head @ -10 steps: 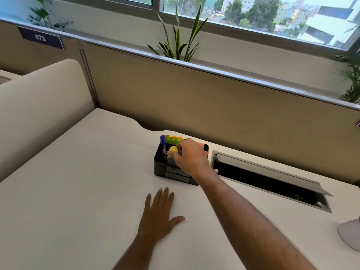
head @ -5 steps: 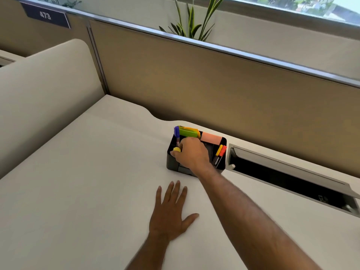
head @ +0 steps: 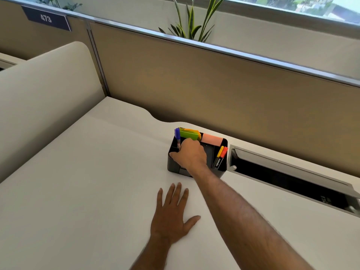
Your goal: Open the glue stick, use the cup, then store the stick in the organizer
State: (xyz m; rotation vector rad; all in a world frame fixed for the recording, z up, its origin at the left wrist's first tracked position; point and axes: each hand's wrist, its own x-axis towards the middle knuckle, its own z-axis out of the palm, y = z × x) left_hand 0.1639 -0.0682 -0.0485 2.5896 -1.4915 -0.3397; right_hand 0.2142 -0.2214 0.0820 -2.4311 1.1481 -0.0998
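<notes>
Head view: left hand [head: 171,217] flat, fingers spread, on desk [head: 78,191] just before organizer [head: 222,171]. Right hand [head: 190,154] reaches into organizer's left-front slot; grip and glue stick hidden, can't tell. Risk: wrist knocks markers [head: 220,157] beside it.

I count one black organizer [head: 222,170] on the desk [head: 78,191]. In it stand two markers at the right, one yellow [head: 219,152] and one red-orange [head: 224,152], one purple-capped pen [head: 177,133] at the left, one green block [head: 188,134] and one pink pad [head: 212,140]. Two hands show: the right [head: 190,154] and the left [head: 171,215].
</notes>
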